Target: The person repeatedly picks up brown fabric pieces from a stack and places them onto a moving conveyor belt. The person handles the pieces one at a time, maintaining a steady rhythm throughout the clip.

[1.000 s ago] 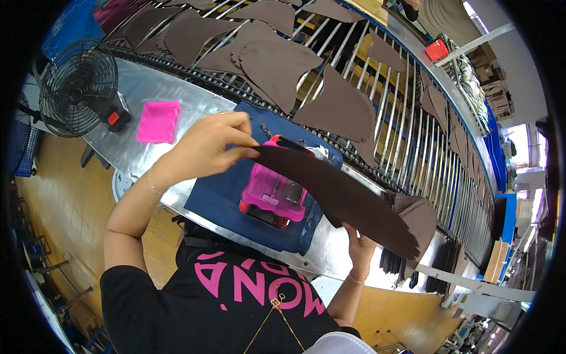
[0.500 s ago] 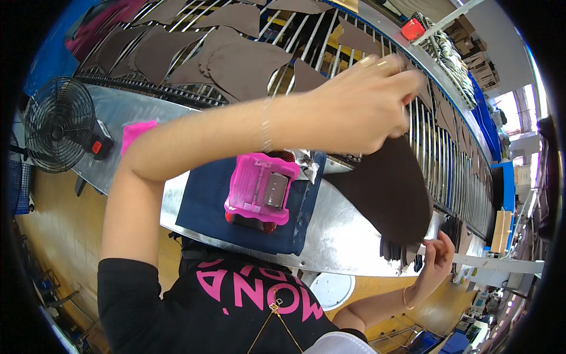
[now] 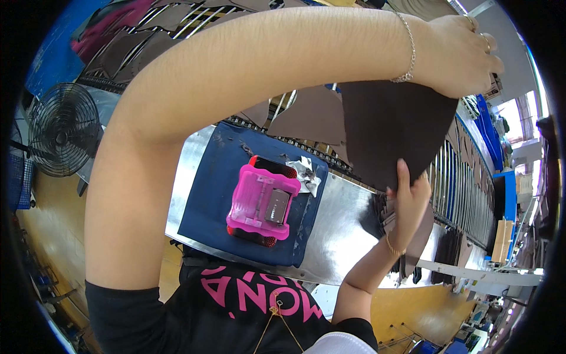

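A dark brown, leather-like cut piece (image 3: pixel 398 130) hangs stretched between my hands above the rack's near edge. My left hand (image 3: pixel 457 56) reaches across to the upper right, fingers curled at the piece's top; the fingertips are partly hidden. My right hand (image 3: pixel 411 203) pinches the lower edge, its thumb lying on the face of the piece. Under and beside that hand hangs a stack of similar brown pieces (image 3: pixel 386 215) at the metal table's edge. My left forearm covers part of the rack.
A long rack of metal bars (image 3: pixel 457 183) carries several brown pieces. On the metal table (image 3: pixel 345 227) lies a blue pad (image 3: pixel 206 200) with a pink plastic holder (image 3: pixel 242 203), a red-edged black object (image 3: pixel 268 167) and crumpled white paper (image 3: pixel 306 177). A black fan (image 3: pixel 62 130) stands at left.
My left hand has moved up and right, lifting the dark brown piece. My right hand has come up and left onto its lower edge.
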